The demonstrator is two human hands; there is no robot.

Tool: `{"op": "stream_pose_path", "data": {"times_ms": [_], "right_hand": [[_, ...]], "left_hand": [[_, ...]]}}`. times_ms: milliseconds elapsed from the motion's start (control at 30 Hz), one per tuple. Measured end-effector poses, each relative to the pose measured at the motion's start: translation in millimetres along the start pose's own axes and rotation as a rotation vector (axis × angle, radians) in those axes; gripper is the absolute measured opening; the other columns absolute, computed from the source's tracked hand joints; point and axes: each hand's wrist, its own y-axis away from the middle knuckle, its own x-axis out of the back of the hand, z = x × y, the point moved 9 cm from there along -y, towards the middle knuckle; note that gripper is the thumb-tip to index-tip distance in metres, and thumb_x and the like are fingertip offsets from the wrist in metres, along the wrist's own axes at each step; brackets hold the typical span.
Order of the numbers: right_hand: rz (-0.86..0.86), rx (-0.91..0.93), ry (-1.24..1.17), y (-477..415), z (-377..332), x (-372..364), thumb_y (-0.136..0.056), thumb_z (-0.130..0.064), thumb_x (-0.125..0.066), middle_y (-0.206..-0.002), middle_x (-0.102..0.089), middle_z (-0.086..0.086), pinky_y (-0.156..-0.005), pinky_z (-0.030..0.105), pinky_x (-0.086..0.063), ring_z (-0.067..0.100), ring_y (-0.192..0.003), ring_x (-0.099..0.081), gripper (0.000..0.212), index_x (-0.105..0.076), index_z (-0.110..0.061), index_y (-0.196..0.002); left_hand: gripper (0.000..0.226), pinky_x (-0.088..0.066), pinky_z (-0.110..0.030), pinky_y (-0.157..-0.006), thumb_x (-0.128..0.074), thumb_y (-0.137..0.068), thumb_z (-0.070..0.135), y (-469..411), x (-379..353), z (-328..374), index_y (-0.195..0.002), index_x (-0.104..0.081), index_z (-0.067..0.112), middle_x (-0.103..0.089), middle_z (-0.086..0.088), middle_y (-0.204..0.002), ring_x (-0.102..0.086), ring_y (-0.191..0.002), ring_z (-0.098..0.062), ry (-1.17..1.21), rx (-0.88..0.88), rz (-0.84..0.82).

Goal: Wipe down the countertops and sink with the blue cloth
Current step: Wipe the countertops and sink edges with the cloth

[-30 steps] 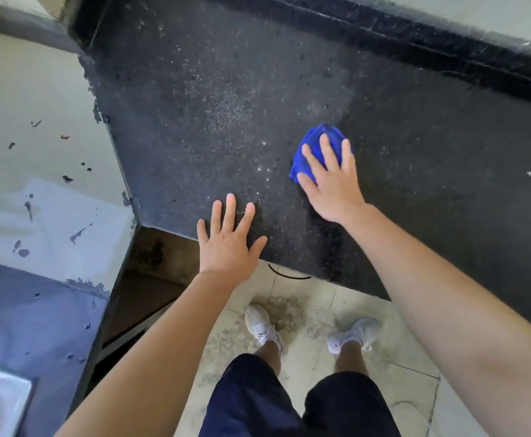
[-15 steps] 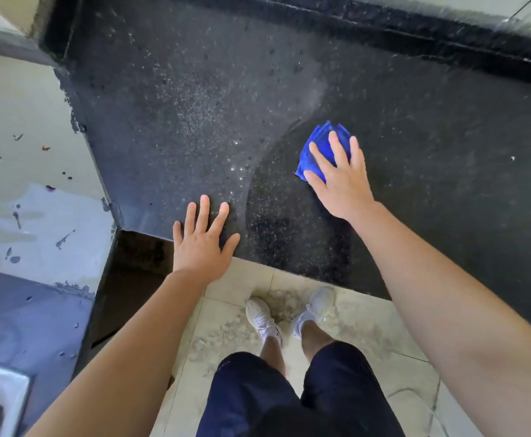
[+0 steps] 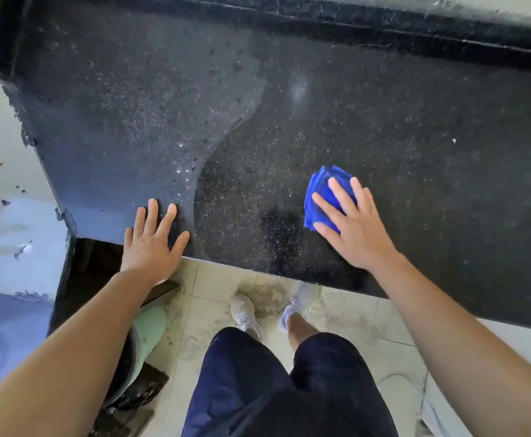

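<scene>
Two hands down on the counter (image 3: 384,121), is that what you see from there?

Yes. The left hand (image 3: 150,244) lies flat at the front edge, near the counter's left corner, fingers straight and spread, holding nothing.

And the right hand (image 3: 355,228)?

Flat as well, fingers straight and a little fanned, pressing on the blue cloth (image 3: 321,197). Nothing curls round it; the thumb lies along its near side.

Where exactly is the cloth?

Bunched into a wad on the black speckled stone, a bit back from the front edge and well apart from the left hand. Part of it shows beyond the fingertips.

How does the surface look?

Split. A pale dusty patch (image 3: 150,121) covers the left part; right of a curved line the stone is darker and glossier. The cloth sits in the dark part.

And below?

White shoes (image 3: 243,312) on grubby floor tiles (image 3: 213,279), dark shorts (image 3: 258,389), and something pale green (image 3: 150,323) under the left forearm; I cannot tell what it is.
</scene>
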Motion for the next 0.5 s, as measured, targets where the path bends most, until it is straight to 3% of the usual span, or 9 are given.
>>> {"op": "stream_pose_path", "data": {"times_ms": [100, 233, 367, 500], "right_hand": [[-0.004, -0.377, -0.077, 12, 86, 14, -0.103, -0.056, -0.034, -0.167, -0.011, 0.005, -0.12, 0.06, -0.012, 0.045, -0.15, -0.007, 0.058, -0.027, -0.034, -0.156], [-0.022, -0.682, -0.105, 54, 102, -9, -0.102, -0.062, -0.017, -0.167, -0.006, 0.012, -0.123, 0.054, -0.002, 0.044, -0.151, -0.002, 0.066, -0.019, -0.027, -0.159], [-0.036, -0.791, -0.113, 91, 50, -38, -0.103, -0.06, -0.008, -0.164, -0.016, 0.019, -0.122, 0.058, -0.004, 0.047, -0.15, -0.013, 0.07, -0.021, -0.02, -0.159], [0.032, -0.718, -0.129, 93, -52, -40, -0.103, -0.055, -0.024, -0.163, -0.02, 0.02, -0.119, 0.059, -0.011, 0.055, -0.145, -0.013, 0.064, -0.032, -0.019, -0.155]], "left_hand": [[0.067, -0.011, -0.053, -0.121, -0.023, -0.098, 0.061, 0, 0, -1, -0.156, -0.002, 0.035, 0.012, 0.0, -0.165, 0.01, -0.152, -0.025, -0.005, 0.003, -0.019], [0.067, -0.01, -0.053, -0.121, -0.022, -0.098, 0.061, 0, 0, -1, -0.156, 0.0, 0.036, 0.013, 0.0, -0.165, 0.011, -0.152, -0.024, 0.002, -0.011, -0.019], [0.065, -0.008, -0.052, -0.12, -0.019, -0.098, 0.063, 0, -1, 0, -0.155, 0.003, 0.039, 0.016, 0.001, -0.165, 0.013, -0.151, -0.024, -0.006, -0.033, -0.009], [0.063, -0.01, -0.051, -0.119, -0.015, -0.1, 0.061, 2, 6, -2, -0.156, 0.004, 0.039, 0.016, 0.001, -0.165, 0.012, -0.151, -0.025, -0.036, -0.109, -0.025]]}}
